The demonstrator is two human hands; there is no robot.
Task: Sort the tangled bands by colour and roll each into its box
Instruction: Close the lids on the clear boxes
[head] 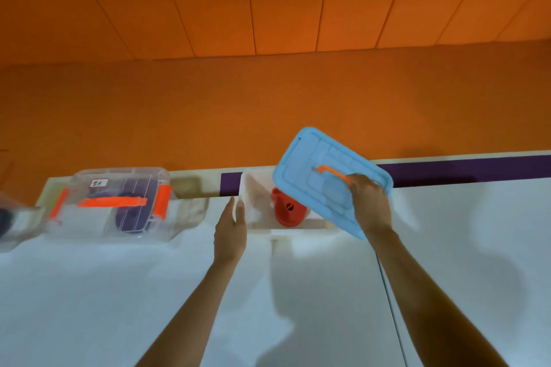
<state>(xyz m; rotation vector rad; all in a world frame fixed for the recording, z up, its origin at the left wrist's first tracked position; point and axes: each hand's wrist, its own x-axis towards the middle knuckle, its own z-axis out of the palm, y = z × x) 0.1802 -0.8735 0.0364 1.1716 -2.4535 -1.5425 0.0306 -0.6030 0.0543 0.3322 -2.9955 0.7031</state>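
In the head view, a blue lid (316,170) is held tilted above the right part of an open clear box (247,188) at the far edge of the white table (447,247). The right hand (371,202) is curled round the lid's orange handle (331,172), so the lid is gripped from above. The left hand (231,232) is kept flat with its fingers straight and together, laid against the left wall of the open box; nothing is held in it, and whether it presses or only touches cannot be told.

A rolled red band (287,211) is seen inside the open box, partly hidden under the lid. To the left, well apart, a closed clear box (119,202) with orange latches is standing, and a purple band (131,211) is seen rolled up through its wall. A third container (18,223) is cut off at the left edge and is too blurred to be read.

No loose or tangled bands are shown on the table. The task is judged to be near its end: the purple band is boxed and closed, the red one is rolled and in place, and the lid is not yet seated on that box. What is held in the blurred container cannot be judged
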